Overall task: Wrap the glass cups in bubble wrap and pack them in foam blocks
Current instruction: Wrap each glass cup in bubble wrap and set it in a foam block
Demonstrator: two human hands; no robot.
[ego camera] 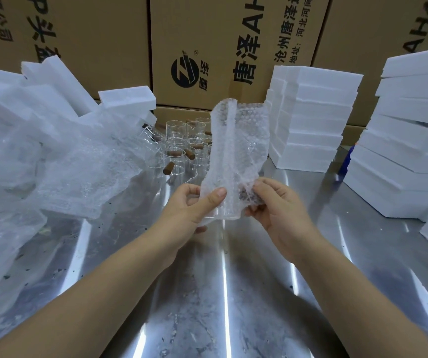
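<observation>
A sheet of bubble wrap [236, 148] stands upright above the steel table, its lower end rolled around a clear glass cup [227, 211] that shows only faintly through it. My left hand [194, 208] pinches the wrap's lower left edge with the thumb on top. My right hand [274, 205] grips the lower right side, where a dark handle shows through the wrap. Behind it stand several bare glass cups [179, 146] with brown wooden handles.
White foam blocks are stacked at the back right [311, 117] and far right [409, 140]; more foam pieces [52, 91] lie at the left. A heap of loose bubble wrap [60, 171] covers the left of the steel table [220, 293]. Cardboard boxes [207, 47] wall the back.
</observation>
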